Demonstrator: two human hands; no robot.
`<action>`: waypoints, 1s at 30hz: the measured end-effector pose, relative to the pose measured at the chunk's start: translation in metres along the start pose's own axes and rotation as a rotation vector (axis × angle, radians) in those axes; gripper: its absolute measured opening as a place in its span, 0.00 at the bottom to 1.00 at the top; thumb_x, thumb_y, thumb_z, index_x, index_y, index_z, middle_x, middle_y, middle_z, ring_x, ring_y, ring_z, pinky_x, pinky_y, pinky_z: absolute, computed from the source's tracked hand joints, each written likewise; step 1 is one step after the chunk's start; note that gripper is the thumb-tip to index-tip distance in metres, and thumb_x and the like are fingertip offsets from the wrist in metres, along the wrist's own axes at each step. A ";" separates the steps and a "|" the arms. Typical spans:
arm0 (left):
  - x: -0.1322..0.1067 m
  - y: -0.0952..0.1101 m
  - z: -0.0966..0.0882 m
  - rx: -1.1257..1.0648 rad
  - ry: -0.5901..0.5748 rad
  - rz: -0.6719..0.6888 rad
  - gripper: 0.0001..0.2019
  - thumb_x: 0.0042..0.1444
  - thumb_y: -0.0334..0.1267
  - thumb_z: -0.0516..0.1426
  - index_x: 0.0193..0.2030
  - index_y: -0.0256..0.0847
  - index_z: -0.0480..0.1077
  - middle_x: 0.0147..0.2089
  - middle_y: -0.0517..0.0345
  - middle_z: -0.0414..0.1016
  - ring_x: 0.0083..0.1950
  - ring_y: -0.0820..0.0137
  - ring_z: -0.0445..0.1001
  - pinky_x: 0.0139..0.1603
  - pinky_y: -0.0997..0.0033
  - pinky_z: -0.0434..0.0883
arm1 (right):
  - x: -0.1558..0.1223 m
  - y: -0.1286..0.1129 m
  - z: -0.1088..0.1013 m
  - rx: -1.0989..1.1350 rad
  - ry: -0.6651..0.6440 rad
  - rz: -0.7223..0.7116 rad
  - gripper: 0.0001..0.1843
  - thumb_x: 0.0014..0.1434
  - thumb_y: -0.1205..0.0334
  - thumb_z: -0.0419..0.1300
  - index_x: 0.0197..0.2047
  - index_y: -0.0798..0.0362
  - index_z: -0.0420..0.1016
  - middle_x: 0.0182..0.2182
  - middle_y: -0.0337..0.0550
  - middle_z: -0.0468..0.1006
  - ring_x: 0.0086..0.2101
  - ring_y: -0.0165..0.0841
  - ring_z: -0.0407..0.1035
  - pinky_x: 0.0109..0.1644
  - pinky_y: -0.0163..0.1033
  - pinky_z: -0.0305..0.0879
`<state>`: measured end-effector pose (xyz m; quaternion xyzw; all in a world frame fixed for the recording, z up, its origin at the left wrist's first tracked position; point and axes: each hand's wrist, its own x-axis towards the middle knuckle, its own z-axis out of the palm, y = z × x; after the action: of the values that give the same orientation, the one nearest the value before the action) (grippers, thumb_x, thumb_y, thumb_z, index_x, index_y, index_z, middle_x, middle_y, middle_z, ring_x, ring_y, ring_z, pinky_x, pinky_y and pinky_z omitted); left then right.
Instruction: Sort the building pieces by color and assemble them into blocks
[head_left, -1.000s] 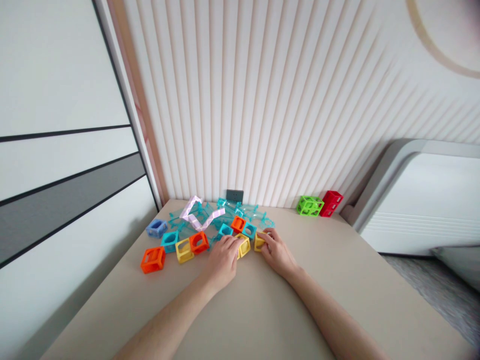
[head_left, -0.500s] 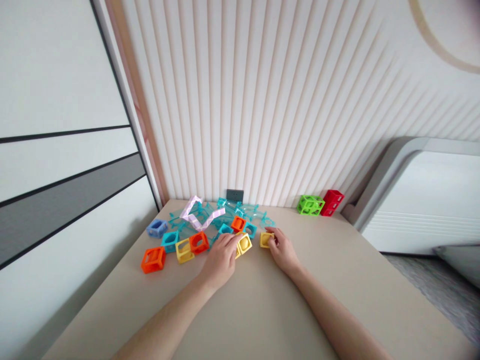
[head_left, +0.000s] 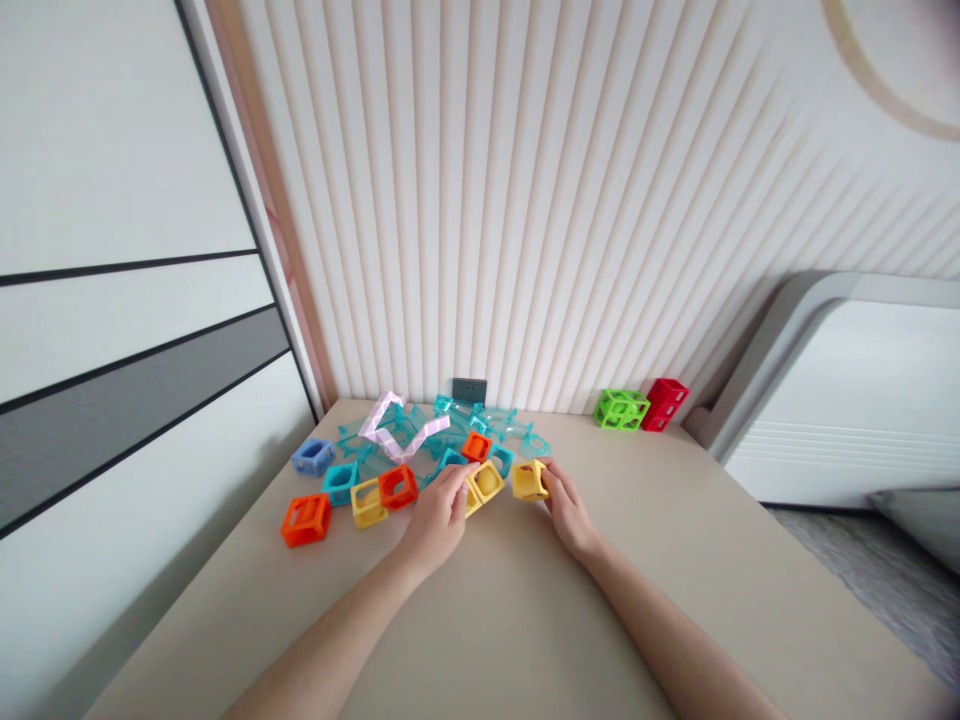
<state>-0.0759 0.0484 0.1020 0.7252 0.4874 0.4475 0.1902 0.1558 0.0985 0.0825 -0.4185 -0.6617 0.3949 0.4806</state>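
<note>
My left hand (head_left: 437, 518) is closed around the left side of a joined pair of yellow cube blocks (head_left: 487, 482), partly covered by its fingers. In my right hand (head_left: 568, 508) is a single yellow cube block (head_left: 529, 481), gripped at its right side and tilted. A small gap separates the pair from the single cube. Just behind the pair lie an orange block (head_left: 476, 447) and a teal block (head_left: 500, 460). To the left of my left hand are an orange-red block (head_left: 398, 486) and another yellow block (head_left: 369, 504), side by side.
Further left lie a teal block (head_left: 341, 483), an orange block (head_left: 306, 520) and a blue block (head_left: 313, 457). Clear teal track pieces (head_left: 517, 430) and a lilac zigzag piece (head_left: 390, 442) pile up near the wall. Green blocks (head_left: 621, 409) and red blocks (head_left: 665, 404) stand back right.
My right hand has turned the single yellow cube, tilting it and bringing it slightly left. My left hand has shifted its fingers a little on the yellow pair.
</note>
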 end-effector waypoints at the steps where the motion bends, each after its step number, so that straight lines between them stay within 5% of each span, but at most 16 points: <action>1: 0.001 0.000 -0.001 -0.028 0.007 -0.037 0.18 0.68 0.37 0.46 0.58 0.42 0.71 0.56 0.47 0.77 0.58 0.60 0.75 0.61 0.56 0.71 | 0.000 0.000 0.001 0.000 -0.017 0.006 0.24 0.69 0.42 0.44 0.42 0.51 0.72 0.32 0.42 0.76 0.32 0.35 0.70 0.37 0.38 0.69; 10: 0.004 -0.001 -0.004 -0.515 -0.025 -0.403 0.20 0.65 0.45 0.51 0.60 0.41 0.69 0.60 0.47 0.75 0.61 0.57 0.74 0.61 0.56 0.70 | 0.000 -0.005 0.000 0.044 -0.109 -0.010 0.23 0.70 0.44 0.45 0.46 0.50 0.74 0.39 0.45 0.80 0.38 0.38 0.74 0.46 0.43 0.71; 24: 0.001 0.006 0.002 -0.622 -0.052 -0.430 0.21 0.63 0.48 0.54 0.57 0.40 0.71 0.59 0.48 0.76 0.59 0.56 0.75 0.60 0.56 0.70 | 0.000 0.004 0.000 0.044 -0.045 -0.004 0.20 0.71 0.45 0.44 0.45 0.49 0.70 0.34 0.42 0.77 0.34 0.36 0.72 0.41 0.40 0.73; 30: 0.000 0.011 0.000 -0.606 -0.090 -0.414 0.22 0.63 0.49 0.55 0.59 0.41 0.70 0.58 0.47 0.77 0.57 0.57 0.76 0.58 0.58 0.73 | -0.006 -0.011 -0.004 -0.016 -0.007 -0.135 0.21 0.71 0.43 0.45 0.50 0.47 0.68 0.52 0.50 0.76 0.49 0.40 0.73 0.54 0.46 0.71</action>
<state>-0.0700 0.0436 0.1093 0.5410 0.4604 0.4911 0.5042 0.1585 0.0897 0.0916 -0.3753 -0.6933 0.3577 0.5005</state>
